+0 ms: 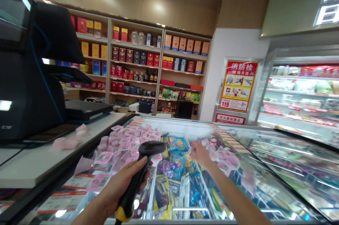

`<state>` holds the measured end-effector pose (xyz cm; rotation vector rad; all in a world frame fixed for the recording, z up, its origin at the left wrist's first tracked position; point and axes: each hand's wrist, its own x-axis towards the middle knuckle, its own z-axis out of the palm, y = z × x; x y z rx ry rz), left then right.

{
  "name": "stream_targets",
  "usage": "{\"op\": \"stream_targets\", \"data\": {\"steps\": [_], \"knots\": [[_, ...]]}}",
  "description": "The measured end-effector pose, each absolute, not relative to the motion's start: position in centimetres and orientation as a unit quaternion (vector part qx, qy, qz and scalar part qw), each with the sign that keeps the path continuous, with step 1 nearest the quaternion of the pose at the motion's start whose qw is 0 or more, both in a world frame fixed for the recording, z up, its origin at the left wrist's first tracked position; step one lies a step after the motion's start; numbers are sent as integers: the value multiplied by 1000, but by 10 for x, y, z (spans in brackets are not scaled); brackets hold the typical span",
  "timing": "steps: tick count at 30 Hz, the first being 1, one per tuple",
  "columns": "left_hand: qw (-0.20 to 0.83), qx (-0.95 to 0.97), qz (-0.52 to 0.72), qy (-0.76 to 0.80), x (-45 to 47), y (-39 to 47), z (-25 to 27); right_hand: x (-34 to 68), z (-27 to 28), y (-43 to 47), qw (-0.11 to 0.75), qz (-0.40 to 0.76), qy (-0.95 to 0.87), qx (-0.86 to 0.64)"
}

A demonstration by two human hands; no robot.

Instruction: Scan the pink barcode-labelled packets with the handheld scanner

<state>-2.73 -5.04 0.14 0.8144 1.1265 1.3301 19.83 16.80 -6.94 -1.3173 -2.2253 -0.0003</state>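
Observation:
My left hand [116,186] is wrapped round the handle of a black handheld barcode scanner [145,168] with a yellow-edged base. Its head is tilted up over the glass-topped freezer. My right hand [201,154] is over the freezer's right part, fingers curled in and slightly blurred; what they hold, if anything, I cannot make out. Close beside it lie pink paper labels [227,158] with printed barcodes. A larger heap of pink labels [129,140] covers the freezer top on the left. Coloured ice-cream packs [169,189] show between my hands.
At the left, a black checkout terminal [34,70] stands on a white counter [39,165], with more pink labels [69,142]. Shelves of boxed bottles [135,57], a red-and-yellow sign [238,85] and a chilled display [302,94] are behind the freezer.

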Motion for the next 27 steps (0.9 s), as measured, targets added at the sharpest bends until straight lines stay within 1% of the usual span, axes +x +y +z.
{"op": "stream_targets", "data": {"steps": [3,7,9,12,17,22,27], "knots": [[578,365,556,473,-27,-51,6,188,-81,161,330,85,-781,-524],[588,356,551,474,-29,-53,6,173,-91,161,492,203,-723,-440],[590,352,551,473,-29,-55,6,165,-94,164,546,226,-701,-399],[593,361,550,464,-29,-57,8,154,-95,169,587,223,-684,-371],[587,365,551,467,-33,-57,17,140,-98,172,608,229,-673,-355],[592,365,549,463,-36,-56,15,136,-93,165,598,210,-674,-380],[588,384,546,457,-35,-56,16,136,-82,159,558,136,-677,-461]]}}
